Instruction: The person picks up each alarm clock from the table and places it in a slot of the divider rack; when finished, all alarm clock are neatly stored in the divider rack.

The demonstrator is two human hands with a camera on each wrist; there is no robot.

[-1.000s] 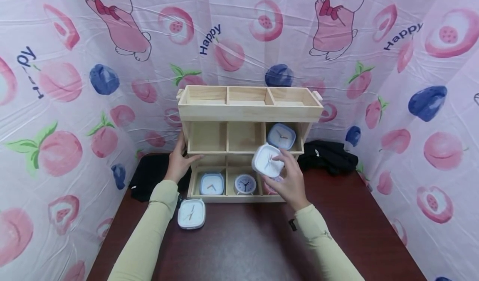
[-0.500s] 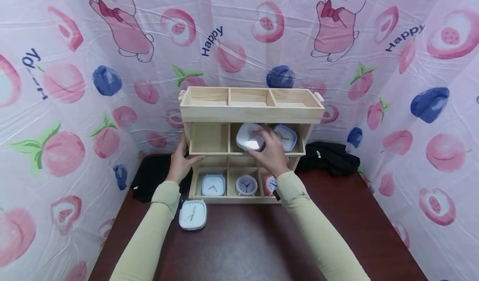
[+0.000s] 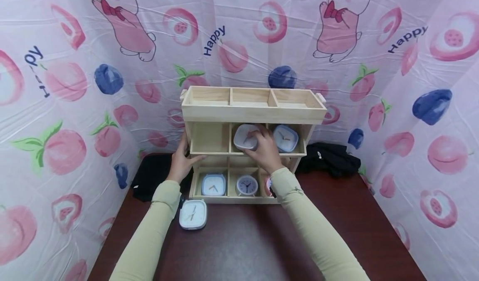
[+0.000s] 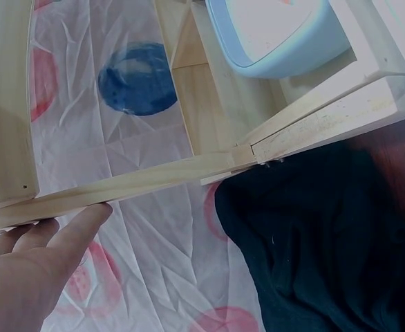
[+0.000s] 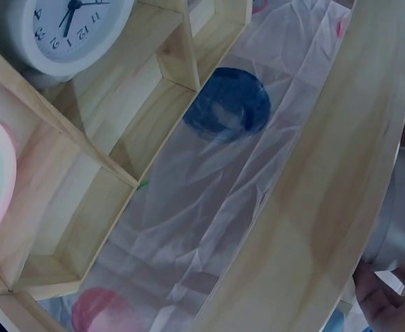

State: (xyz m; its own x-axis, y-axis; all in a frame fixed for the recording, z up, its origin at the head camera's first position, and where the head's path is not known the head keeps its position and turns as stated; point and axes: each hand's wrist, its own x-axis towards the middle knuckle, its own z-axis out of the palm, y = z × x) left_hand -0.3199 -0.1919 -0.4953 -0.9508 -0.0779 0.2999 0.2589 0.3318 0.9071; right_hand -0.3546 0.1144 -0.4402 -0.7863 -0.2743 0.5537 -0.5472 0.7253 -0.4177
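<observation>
In the head view my right hand (image 3: 266,150) grips a white square alarm clock (image 3: 245,136) inside the middle compartment of the middle tier. The right wrist view shows the clock's side (image 5: 396,207) between thumb and fingers, partly hidden. My left hand (image 3: 181,161) rests against the left side of the wooden tiered organizer (image 3: 254,114), its fingers (image 4: 78,232) touching the side strip from outside. A blue square clock (image 3: 285,138) stands in the compartment on the right of the held one. Below are a blue square clock (image 3: 213,185), a round clock (image 3: 247,185) and a pink clock (image 3: 267,186), half covered by my right forearm.
Another white square clock (image 3: 193,215) lies on the dark table (image 3: 239,239) in front of the organizer's left end. Black cloth (image 3: 153,177) lies to the left and more black cloth (image 3: 329,158) to the right. A printed fabric curtain (image 3: 239,31) surrounds the table.
My right hand has carried the white clock from in front of the right compartment leftward and into the middle one. The left hand keeps its place on the organizer.
</observation>
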